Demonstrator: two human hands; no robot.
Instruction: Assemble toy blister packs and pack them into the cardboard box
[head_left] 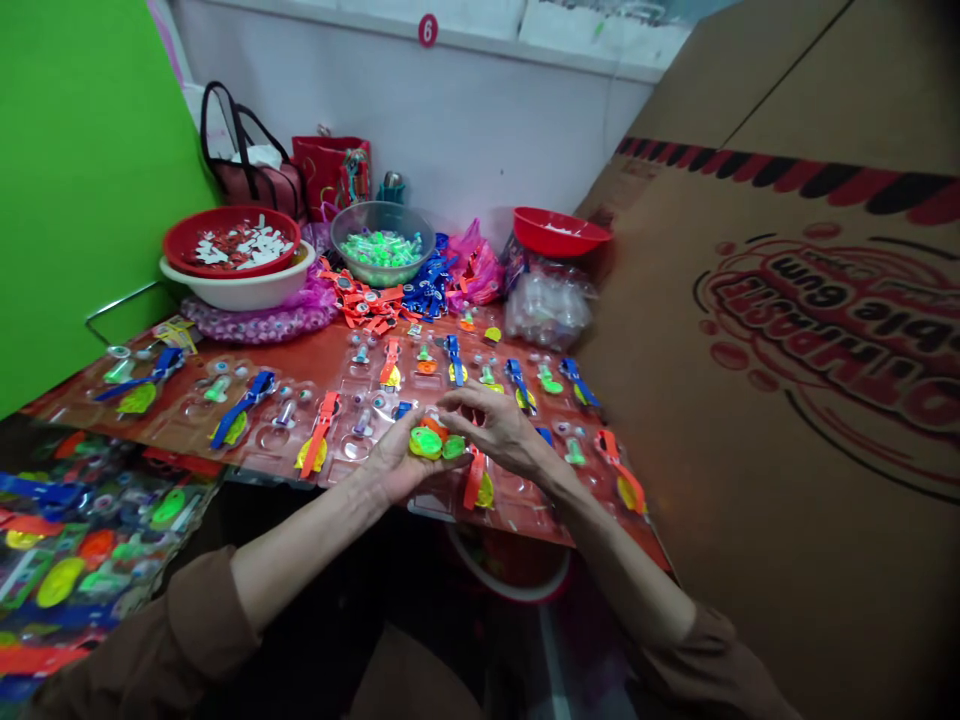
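My left hand is cupped palm up over the near edge of a red work table and holds several small plastic discs, green, yellow and orange. My right hand reaches in from the right with its fingers curled over those discs, fingertips touching them. Under both hands lie clear blister trays on red cards, each holding a blue or orange plastic strip, a coloured disc and small parts.
At the table's back stand a red bowl of white pieces in a cream basin, a clear bowl of green parts, piles of orange and blue strips, a second red bowl, bags. A cardboard wall rises right; packed cards lie left.
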